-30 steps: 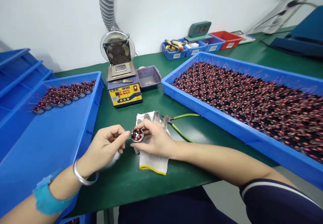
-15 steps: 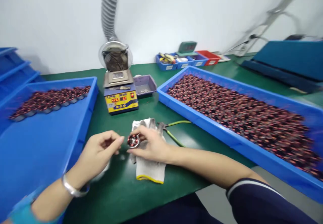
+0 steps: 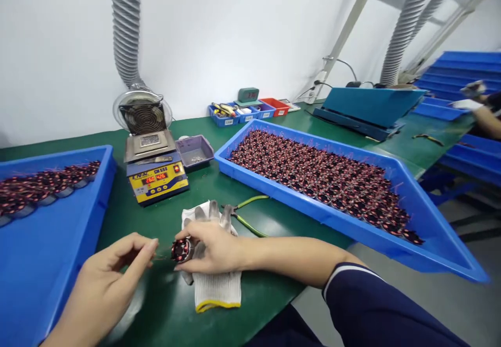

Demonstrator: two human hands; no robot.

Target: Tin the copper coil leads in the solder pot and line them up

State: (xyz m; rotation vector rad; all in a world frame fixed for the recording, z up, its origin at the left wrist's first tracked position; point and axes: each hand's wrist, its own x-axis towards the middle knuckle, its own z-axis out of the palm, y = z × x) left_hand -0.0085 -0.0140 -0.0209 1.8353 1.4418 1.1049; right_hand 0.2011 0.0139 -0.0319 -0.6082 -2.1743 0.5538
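My right hand (image 3: 211, 245) is closed round a small wound motor stator (image 3: 181, 250), a round part with dark and copper-red coils and a silvery rim. Just left of it, my left hand (image 3: 113, 274) pinches thumb against fingers. Faint thin wires (image 3: 160, 257) run from the stator to these fingertips. Under my right hand lies a white-and-grey work glove (image 3: 217, 289) with a yellow hem. Green-handled cutters (image 3: 250, 226) rest beside the glove, their jaws partly hidden by it.
A solder pot (image 3: 158, 180) with a lit display stands behind my hands, below a grey exhaust hose (image 3: 126, 28). Beside it is a purple tray (image 3: 201, 146). Blue trays of stators flank me, left (image 3: 88, 216) and right (image 3: 313, 208). A gloved co-worker's hand (image 3: 467, 104) shows far right.
The view has swung right, bringing the co-worker's area into sight. My left hand has drawn slightly away from the stator, and wires now show between. My right hand keeps its hold.
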